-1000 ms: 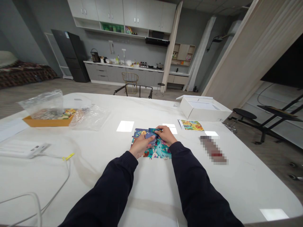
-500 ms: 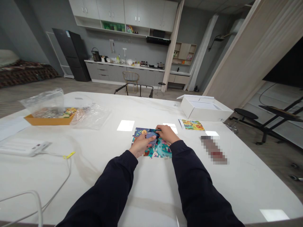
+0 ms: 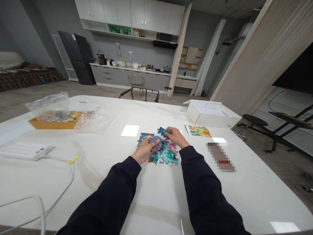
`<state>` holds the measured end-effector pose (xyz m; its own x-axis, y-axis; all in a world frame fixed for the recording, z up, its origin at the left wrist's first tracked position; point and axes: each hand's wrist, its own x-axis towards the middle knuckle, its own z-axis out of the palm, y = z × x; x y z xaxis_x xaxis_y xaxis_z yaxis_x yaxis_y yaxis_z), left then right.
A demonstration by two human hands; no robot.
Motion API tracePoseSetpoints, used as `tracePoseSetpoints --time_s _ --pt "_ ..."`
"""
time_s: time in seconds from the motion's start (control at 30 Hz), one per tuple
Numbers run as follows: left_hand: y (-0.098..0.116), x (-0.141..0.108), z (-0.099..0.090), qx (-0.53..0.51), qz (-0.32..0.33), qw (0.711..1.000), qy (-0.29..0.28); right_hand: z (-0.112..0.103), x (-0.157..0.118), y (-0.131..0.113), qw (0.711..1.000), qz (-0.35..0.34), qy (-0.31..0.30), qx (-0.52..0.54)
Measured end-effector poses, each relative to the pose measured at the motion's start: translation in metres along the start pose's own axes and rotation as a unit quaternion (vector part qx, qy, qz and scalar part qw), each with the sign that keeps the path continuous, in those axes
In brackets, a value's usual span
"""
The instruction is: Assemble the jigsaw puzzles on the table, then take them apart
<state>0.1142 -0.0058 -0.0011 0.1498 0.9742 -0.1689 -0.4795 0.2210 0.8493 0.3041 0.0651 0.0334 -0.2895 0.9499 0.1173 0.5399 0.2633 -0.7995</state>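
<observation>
A partly joined jigsaw puzzle [image 3: 168,155] lies flat on the white table, with a white rabbit near its lower edge. Over its left part, my left hand [image 3: 143,150] is closed on a few puzzle pieces [image 3: 155,142] with purplish faces. My right hand [image 3: 176,136] pinches a dark blue-green puzzle piece [image 3: 161,131] at the puzzle's upper edge. That piece is tilted and looks raised above the joined ones. Part of the puzzle is hidden beneath my left hand.
An orange tray [image 3: 55,125] with more pieces and clear plastic bags stands at left. A colourful picture card [image 3: 199,131] and a white box [image 3: 212,114] lie at right, above a pixelated object [image 3: 221,157]. A white power strip [image 3: 26,152] trails a cable at left.
My right hand has drawn slightly right, and the blue-green piece now shows tilted in its fingers, apart from the puzzle. My left hand stays nearly in place with its pieces.
</observation>
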Motion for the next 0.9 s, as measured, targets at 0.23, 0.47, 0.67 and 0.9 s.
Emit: tracePoseSetpoints --time_s 0.23,0.47,0.67,0.9 --pt "0.019 -0.010 0.003 -0.042 0.049 0.998 0.013 -0.006 -0.001 -0.005 0.990 -0.032 -0.114 0.081" --pt "0.013 -0.011 -0.002 -0.006 0.062 0.997 0.042 0.000 -0.003 -0.013 0.989 -0.005 -0.096 0.113" --pt "0.018 -0.018 0.001 0.052 0.122 0.989 0.069 0.012 -0.002 -0.022 0.997 -0.009 0.007 0.083" --pt "0.024 -0.021 0.002 -0.044 0.101 0.994 0.019 0.031 0.005 -0.032 0.976 -0.008 -0.002 0.218"
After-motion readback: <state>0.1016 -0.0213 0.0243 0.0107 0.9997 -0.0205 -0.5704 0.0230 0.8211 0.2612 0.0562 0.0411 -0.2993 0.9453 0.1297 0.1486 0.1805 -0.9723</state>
